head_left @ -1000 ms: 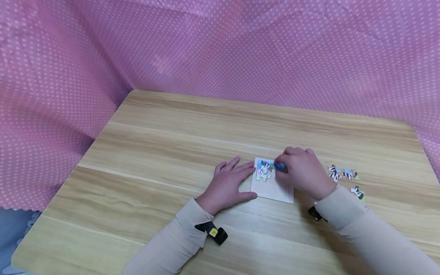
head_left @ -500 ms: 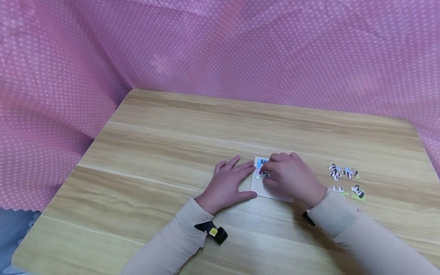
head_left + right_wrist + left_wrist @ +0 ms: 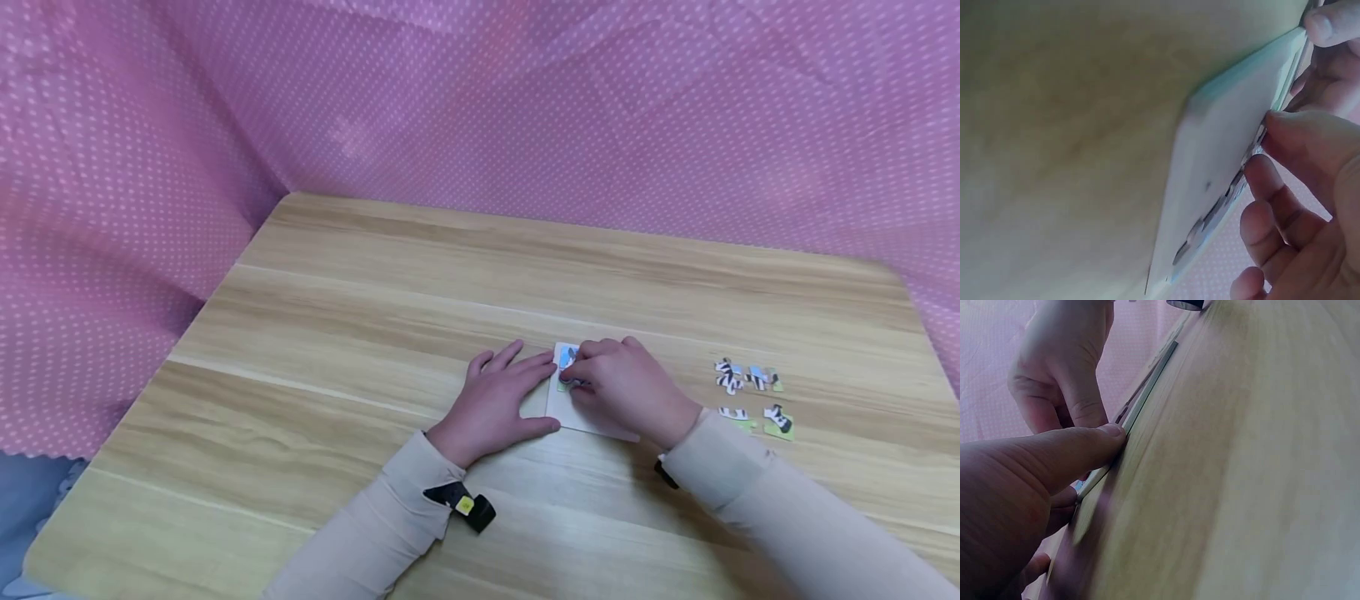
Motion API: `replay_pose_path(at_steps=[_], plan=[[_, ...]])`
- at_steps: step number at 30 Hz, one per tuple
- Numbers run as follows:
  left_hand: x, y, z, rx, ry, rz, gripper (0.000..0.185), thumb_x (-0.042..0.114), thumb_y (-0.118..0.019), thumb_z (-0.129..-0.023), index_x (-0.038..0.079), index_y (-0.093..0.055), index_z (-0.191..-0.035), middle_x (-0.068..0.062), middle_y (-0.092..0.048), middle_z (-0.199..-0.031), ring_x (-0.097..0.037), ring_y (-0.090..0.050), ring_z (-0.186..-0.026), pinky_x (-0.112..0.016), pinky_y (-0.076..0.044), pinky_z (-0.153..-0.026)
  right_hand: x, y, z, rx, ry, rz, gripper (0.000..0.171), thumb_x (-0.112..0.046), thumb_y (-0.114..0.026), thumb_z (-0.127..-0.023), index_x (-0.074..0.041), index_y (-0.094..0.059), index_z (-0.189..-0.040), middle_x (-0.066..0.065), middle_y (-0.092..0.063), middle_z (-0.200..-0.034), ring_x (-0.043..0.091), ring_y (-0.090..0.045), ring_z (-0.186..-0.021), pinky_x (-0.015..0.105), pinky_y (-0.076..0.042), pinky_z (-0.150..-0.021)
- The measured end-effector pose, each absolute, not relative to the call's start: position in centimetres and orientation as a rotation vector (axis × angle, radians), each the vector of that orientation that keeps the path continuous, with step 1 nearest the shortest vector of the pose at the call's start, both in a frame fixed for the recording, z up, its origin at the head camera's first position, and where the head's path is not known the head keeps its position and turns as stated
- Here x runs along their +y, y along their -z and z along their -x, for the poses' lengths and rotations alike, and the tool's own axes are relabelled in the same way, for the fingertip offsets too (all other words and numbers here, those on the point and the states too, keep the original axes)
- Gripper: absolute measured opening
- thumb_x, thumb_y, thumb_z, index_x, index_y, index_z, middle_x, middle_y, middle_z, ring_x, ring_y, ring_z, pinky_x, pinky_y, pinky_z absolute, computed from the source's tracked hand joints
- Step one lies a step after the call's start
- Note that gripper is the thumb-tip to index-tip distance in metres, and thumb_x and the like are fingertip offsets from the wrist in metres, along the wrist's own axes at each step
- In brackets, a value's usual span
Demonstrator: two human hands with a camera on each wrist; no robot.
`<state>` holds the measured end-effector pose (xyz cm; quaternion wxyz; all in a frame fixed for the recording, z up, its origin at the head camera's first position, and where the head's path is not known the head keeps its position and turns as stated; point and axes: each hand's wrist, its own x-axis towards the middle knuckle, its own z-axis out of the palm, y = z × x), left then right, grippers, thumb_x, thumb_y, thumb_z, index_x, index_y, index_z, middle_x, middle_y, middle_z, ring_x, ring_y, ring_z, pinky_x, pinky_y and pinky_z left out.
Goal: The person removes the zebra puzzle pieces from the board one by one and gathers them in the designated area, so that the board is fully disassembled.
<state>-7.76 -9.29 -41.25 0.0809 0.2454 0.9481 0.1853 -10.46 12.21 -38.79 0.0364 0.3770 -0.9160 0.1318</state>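
Observation:
A pale square puzzle board [image 3: 558, 412] lies on the wooden table [image 3: 420, 283]. My left hand [image 3: 534, 392] lies flat beside it, fingers straight against its left edge. In the left wrist view the thumb [image 3: 1088, 445] presses on the board's rim [image 3: 1147, 387]. My right hand [image 3: 573, 375] is curled over the board, its fingertips on the coloured zebra pieces [image 3: 567, 358] at the far left corner. In the right wrist view the thumb and forefinger [image 3: 1272, 125] pinch a puzzle piece [image 3: 1255, 145] lying on the board [image 3: 1222, 156]. Most of the board's picture is hidden by that hand.
Several loose zebra puzzle pieces [image 3: 750, 393] lie on the table to the right of my right hand. Pink dotted cloth [image 3: 480, 100] hangs behind and to the left of the table. A black band with a yellow tag [image 3: 465, 504] sits on my left wrist.
My right hand has slid left across the board, from its right part to the far left corner, and now covers the zebra pieces. The left hand has stayed put.

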Motion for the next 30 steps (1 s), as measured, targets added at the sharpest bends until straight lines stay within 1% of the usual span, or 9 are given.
replay_pose_path(at_steps=[2, 6, 8, 11, 16, 19, 23, 26, 30], plan=[[-9.3, 41.2, 7.8, 2.827, -0.546, -0.728, 0.074, 0.059, -0.069, -0.087, 0.024, -0.051, -0.149, 0.012, -0.039, -0.158, -0.026, -0.02, -0.152, -0.055, -0.016, -0.116, 12.4, 38.8, 10.5, -2.813, -0.418, -1.149, 0.02, -0.015, -0.08, -0.08, -0.016, -0.081, -0.101, -0.003, -0.067, -0.087, 0.014, -0.065, -0.078, 0.034, -0.038, -0.062], [-9.2, 41.2, 7.7, 2.827, -0.547, -0.726, 0.075, 0.059, -0.069, -0.087, 0.023, -0.05, -0.15, 0.012, -0.038, -0.158, -0.026, -0.02, -0.152, -0.055, -0.016, -0.116, 13.2, 38.8, 10.6, -2.831, -0.484, -1.075, 0.027, -0.022, -0.079, -0.082, -0.014, -0.077, -0.108, -0.001, -0.069, -0.095, 0.015, -0.065, -0.082, 0.035, -0.039, -0.065], [-9.2, 41.2, 7.7, 2.832, -0.552, -0.722, 0.075, 0.059, -0.07, -0.086, 0.023, -0.05, -0.149, 0.012, -0.038, -0.158, -0.026, -0.021, -0.152, -0.055, -0.016, -0.116, 13.7, 38.7, 10.6, -2.855, -0.53, -1.025, 0.03, -0.023, -0.078, -0.084, -0.013, -0.076, -0.112, -0.001, -0.07, -0.099, 0.015, -0.065, -0.085, 0.035, -0.039, -0.068], [-9.2, 41.2, 7.7, 2.835, -0.555, -0.718, 0.075, 0.058, -0.07, -0.086, 0.023, -0.05, -0.149, 0.012, -0.038, -0.158, -0.026, -0.021, -0.152, -0.055, -0.016, -0.116, 14.8, 38.4, 10.4, -2.891, -0.6, -0.967, 0.031, -0.023, -0.078, -0.085, -0.013, -0.075, -0.114, -0.001, -0.071, -0.102, 0.015, -0.065, -0.088, 0.038, -0.041, -0.073], [-9.1, 41.1, 7.7, 2.829, -0.553, -0.72, 0.076, 0.059, -0.071, -0.085, 0.024, -0.05, -0.149, 0.012, -0.037, -0.159, -0.027, -0.02, -0.152, -0.056, -0.015, -0.116, 16.8, 37.7, 9.6, -2.905, -0.709, -0.864, 0.029, -0.021, -0.081, -0.084, -0.012, -0.075, -0.111, -0.001, -0.07, -0.101, 0.013, -0.06, -0.077, 0.041, -0.041, -0.077], [-9.0, 41.0, 7.7, 2.827, -0.557, -0.711, 0.075, 0.057, -0.072, -0.085, 0.024, -0.051, -0.149, 0.013, -0.038, -0.158, -0.027, -0.02, -0.152, -0.056, -0.015, -0.116, 18.1, 37.5, 9.6, -2.861, -0.767, -0.835, 0.026, -0.017, -0.081, -0.083, -0.01, -0.076, -0.108, 0.0, -0.069, -0.095, 0.013, -0.054, -0.07, 0.037, -0.04, -0.073], [-8.9, 41.0, 7.7, 2.815, -0.57, -0.705, 0.074, 0.056, -0.073, -0.085, 0.024, -0.051, -0.148, 0.013, -0.037, -0.158, -0.027, -0.019, -0.152, -0.057, -0.015, -0.116, 20.0, 37.2, 9.6, -2.833, -0.843, -0.757, 0.024, -0.013, -0.078, -0.085, -0.008, -0.075, -0.108, 0.001, -0.068, -0.093, 0.015, -0.052, -0.07, 0.03, -0.043, -0.063], [-8.8, 41.0, 7.7, 2.814, -0.577, -0.713, 0.074, 0.056, -0.072, -0.085, 0.024, -0.051, -0.149, 0.013, -0.037, -0.159, -0.027, -0.019, -0.152, -0.057, -0.015, -0.116, 21.7, 37.0, 9.6, -2.863, -0.868, -0.66, 0.024, -0.012, -0.076, -0.087, -0.008, -0.074, -0.11, 0.002, -0.068, -0.097, 0.016, -0.053, -0.075, 0.029, -0.044, -0.061], [-8.8, 41.1, 7.7, 2.821, -0.577, -0.714, 0.075, 0.056, -0.073, -0.085, 0.024, -0.051, -0.148, 0.013, -0.038, -0.158, -0.027, -0.02, -0.152, -0.057, -0.015, -0.116, 23.5, 37.3, 9.7, -2.914, -0.862, -0.577, 0.023, -0.013, -0.073, -0.09, -0.009, -0.073, -0.113, 0.002, -0.068, -0.1, 0.018, -0.056, -0.081, 0.03, -0.047, -0.065]])
